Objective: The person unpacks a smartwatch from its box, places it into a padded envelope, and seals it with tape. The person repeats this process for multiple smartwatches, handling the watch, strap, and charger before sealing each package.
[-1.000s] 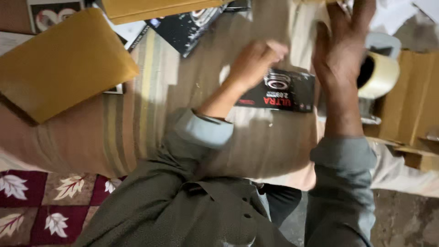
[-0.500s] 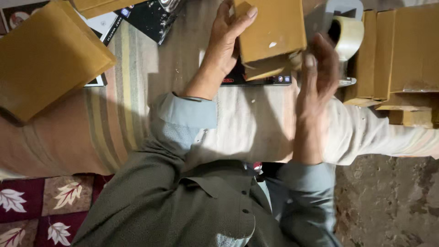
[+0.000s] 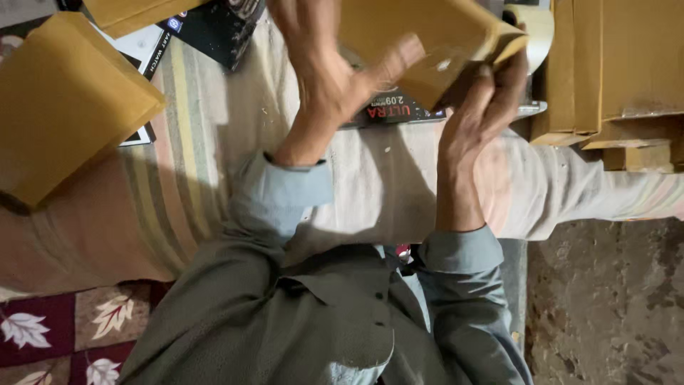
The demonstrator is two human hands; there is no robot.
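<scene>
Both of my hands hold a brown padded envelope [image 3: 427, 36] above a striped cloth. My left hand [image 3: 324, 78] grips its left side, thumb pressed on the face. At the envelope's lower right corner, my right hand [image 3: 484, 107] pinches the open edge. Under the envelope, a flat black box [image 3: 392, 113] lies on the cloth, partly hidden.
Another brown envelope [image 3: 64, 100] lies at the left over a white-and-black box. More black boxes [image 3: 214, 28] sit at the top left. A tape roll [image 3: 534, 28] and stacked brown envelopes [image 3: 613, 64] are at the right. Floral rug [image 3: 43, 335] lower left, bare floor [image 3: 605, 306] lower right.
A second ago my hands were empty over the black box. They then took up the brown envelope, which is now closer, with my right hand at its corner.
</scene>
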